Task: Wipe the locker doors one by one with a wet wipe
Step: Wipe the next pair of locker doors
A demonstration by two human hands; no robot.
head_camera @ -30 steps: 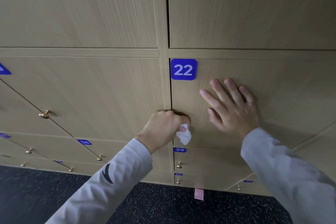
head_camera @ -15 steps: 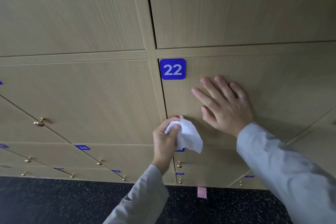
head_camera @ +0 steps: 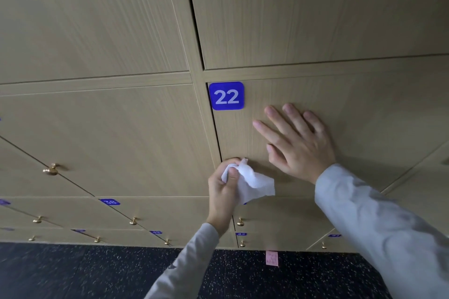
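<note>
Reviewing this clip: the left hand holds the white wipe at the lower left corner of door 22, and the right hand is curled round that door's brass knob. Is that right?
Not quite. The head view shows the right hand lying flat on door 22 with fingers spread, gripping no knob. The rest stands: the left hand holds the white wipe at that door's lower left corner.
</note>
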